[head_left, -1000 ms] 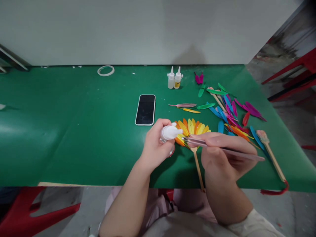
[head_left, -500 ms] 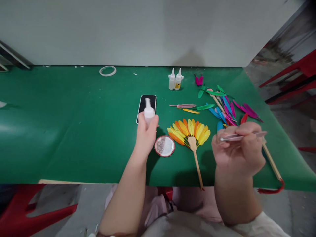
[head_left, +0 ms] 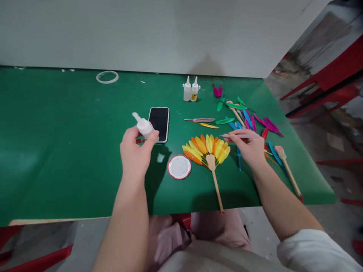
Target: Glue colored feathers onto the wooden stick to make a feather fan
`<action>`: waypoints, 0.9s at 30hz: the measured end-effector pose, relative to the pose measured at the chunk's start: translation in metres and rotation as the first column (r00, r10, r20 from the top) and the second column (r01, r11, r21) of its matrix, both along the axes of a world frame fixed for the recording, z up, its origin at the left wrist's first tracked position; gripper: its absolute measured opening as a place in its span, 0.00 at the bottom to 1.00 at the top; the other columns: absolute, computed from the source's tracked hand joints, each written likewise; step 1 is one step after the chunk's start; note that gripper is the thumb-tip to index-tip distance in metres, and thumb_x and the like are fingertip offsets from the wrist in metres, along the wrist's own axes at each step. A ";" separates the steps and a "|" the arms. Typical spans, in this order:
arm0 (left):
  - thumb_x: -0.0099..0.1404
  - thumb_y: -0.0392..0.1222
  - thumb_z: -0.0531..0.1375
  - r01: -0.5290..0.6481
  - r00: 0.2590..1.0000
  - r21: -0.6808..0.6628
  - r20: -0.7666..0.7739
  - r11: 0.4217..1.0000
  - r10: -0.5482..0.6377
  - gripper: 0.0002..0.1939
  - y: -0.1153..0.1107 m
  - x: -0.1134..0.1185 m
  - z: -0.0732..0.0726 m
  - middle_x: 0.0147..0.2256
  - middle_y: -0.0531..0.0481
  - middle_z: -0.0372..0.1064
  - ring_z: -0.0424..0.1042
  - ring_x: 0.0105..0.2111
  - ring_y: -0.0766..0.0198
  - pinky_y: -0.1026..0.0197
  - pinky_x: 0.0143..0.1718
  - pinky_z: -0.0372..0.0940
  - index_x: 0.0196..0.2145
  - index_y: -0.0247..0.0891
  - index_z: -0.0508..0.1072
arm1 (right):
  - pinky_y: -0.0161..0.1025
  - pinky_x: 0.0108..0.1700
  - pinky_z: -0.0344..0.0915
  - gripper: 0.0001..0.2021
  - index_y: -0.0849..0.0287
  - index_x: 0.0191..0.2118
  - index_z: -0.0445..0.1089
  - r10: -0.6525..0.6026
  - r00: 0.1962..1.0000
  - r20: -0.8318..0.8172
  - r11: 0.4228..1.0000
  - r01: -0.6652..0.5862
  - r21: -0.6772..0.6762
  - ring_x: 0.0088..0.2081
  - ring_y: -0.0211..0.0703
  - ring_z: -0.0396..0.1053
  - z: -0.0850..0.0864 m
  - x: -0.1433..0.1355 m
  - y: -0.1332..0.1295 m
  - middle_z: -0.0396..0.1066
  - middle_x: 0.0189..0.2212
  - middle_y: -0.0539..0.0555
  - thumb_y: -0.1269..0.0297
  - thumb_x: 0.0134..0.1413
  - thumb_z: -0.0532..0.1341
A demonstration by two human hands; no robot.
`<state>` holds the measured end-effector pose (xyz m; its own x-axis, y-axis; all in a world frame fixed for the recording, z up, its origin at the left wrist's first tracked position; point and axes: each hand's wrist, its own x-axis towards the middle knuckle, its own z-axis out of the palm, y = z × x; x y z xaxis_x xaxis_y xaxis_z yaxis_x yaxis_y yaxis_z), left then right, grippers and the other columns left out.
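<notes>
My left hand [head_left: 134, 153] is closed around a white squeeze bottle [head_left: 145, 127] with a pointed nozzle, tilted up and to the left above the table. In my right hand [head_left: 249, 147] is a pair of slim pinkish tweezers [head_left: 241, 136], its tip just over the right upper edge of a feather fan [head_left: 208, 145]. Yellow and orange feathers spread from the fan's wooden handle [head_left: 217, 189], which points toward me. Left of the fan lies a round white lid [head_left: 179, 167] with a red rim. A phone [head_left: 160, 122] lies beside the bottle.
Two small bottles [head_left: 187, 90] stand near the wall. Loose pink, yellow and green feathers [head_left: 225, 121] lie beyond the fan. A pile of coloured feathers [head_left: 248, 119] and another wooden handle [head_left: 289, 172] are at right. A white ring [head_left: 107, 77] lies far left.
My left hand has moved left with the bottle, which now tilts. My right hand has turned over and moved left, bringing the tweezers down to the fan's feathers. The view has shifted.
</notes>
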<state>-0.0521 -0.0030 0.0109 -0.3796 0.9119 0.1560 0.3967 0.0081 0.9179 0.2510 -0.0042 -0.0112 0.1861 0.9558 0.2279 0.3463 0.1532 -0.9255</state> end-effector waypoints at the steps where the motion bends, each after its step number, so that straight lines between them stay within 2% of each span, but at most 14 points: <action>1: 0.55 0.50 0.64 0.043 0.995 -0.026 -0.089 0.999 -0.046 0.21 0.000 0.001 -0.001 0.43 0.46 0.70 0.69 0.40 0.58 0.57 0.42 0.63 0.45 0.40 0.74 | 0.42 0.35 0.76 0.06 0.57 0.30 0.75 0.024 0.999 0.029 0.999 -0.023 -0.027 0.30 0.45 0.76 -0.002 0.001 0.001 0.77 0.29 0.53 0.60 0.49 0.65; 3: 0.55 0.49 0.64 0.145 0.961 -0.072 -0.225 0.987 -0.158 0.18 -0.001 0.002 -0.004 0.41 0.47 0.71 0.69 0.38 0.58 0.57 0.40 0.64 0.43 0.40 0.75 | 0.41 0.35 0.75 0.07 0.57 0.30 0.75 0.072 0.995 0.071 0.996 -0.068 -0.060 0.31 0.44 0.76 -0.006 0.002 0.001 0.77 0.30 0.54 0.59 0.49 0.64; 5: 0.56 0.49 0.64 0.232 0.926 -0.117 -0.276 0.966 -0.256 0.17 -0.003 0.002 -0.006 0.40 0.47 0.72 0.70 0.38 0.58 0.57 0.41 0.63 0.41 0.39 0.75 | 0.39 0.34 0.74 0.08 0.58 0.31 0.76 0.111 0.988 0.107 0.991 -0.102 -0.081 0.32 0.44 0.76 -0.007 0.002 0.001 0.77 0.32 0.54 0.59 0.50 0.64; 7: 0.56 0.50 0.64 0.262 0.906 -0.144 -0.304 0.954 -0.294 0.16 -0.004 -0.001 -0.007 0.40 0.47 0.72 0.70 0.38 0.58 0.57 0.41 0.63 0.40 0.39 0.74 | 0.38 0.33 0.73 0.09 0.58 0.31 0.76 0.142 0.981 0.133 0.986 -0.130 -0.101 0.30 0.43 0.76 -0.008 0.001 0.001 0.77 0.32 0.54 0.58 0.51 0.63; 10: 0.55 0.50 0.64 0.253 0.899 -0.198 -0.315 0.947 -0.306 0.17 -0.006 -0.007 -0.009 0.41 0.47 0.73 0.70 0.38 0.57 0.57 0.39 0.62 0.41 0.40 0.74 | 0.38 0.31 0.72 0.10 0.58 0.30 0.76 0.184 0.960 0.211 0.980 -0.161 -0.119 0.28 0.40 0.74 -0.009 -0.002 0.002 0.77 0.32 0.54 0.58 0.52 0.61; 14: 0.54 0.51 0.65 0.212 0.893 -0.293 -0.329 0.932 -0.306 0.18 -0.006 -0.014 -0.012 0.38 0.46 0.74 0.71 0.36 0.55 0.56 0.36 0.61 0.39 0.40 0.74 | 0.37 0.32 0.70 0.10 0.58 0.30 0.76 0.209 0.924 0.321 0.977 -0.187 -0.100 0.31 0.41 0.74 -0.011 -0.005 0.003 0.77 0.33 0.54 0.59 0.54 0.60; 18: 0.52 0.52 0.64 0.213 0.884 -0.360 -0.326 0.908 -0.336 0.18 -0.007 -0.017 -0.010 0.38 0.47 0.75 0.71 0.37 0.53 0.56 0.37 0.63 0.39 0.40 0.74 | 0.37 0.34 0.70 0.10 0.58 0.31 0.77 0.232 0.914 0.334 0.973 -0.212 -0.095 0.33 0.41 0.74 -0.015 -0.005 0.005 0.77 0.35 0.53 0.60 0.54 0.59; 22: 0.54 0.52 0.63 0.219 0.870 -0.473 -0.301 0.853 -0.391 0.20 -0.009 -0.023 -0.004 0.40 0.48 0.74 0.72 0.40 0.53 0.55 0.42 0.65 0.43 0.42 0.72 | 0.37 0.34 0.70 0.08 0.56 0.30 0.77 0.216 0.912 0.348 0.976 -0.206 -0.065 0.33 0.41 0.73 -0.018 -0.005 0.008 0.77 0.33 0.52 0.62 0.53 0.60; 27: 0.55 0.52 0.62 0.204 0.856 -0.517 -0.318 0.831 -0.408 0.21 -0.013 -0.025 0.000 0.43 0.49 0.73 0.72 0.40 0.53 0.52 0.44 0.64 0.46 0.44 0.70 | 0.39 0.32 0.70 0.09 0.56 0.31 0.76 0.181 0.927 0.328 0.983 -0.178 -0.040 0.31 0.41 0.73 -0.020 0.000 0.010 0.77 0.33 0.52 0.60 0.54 0.60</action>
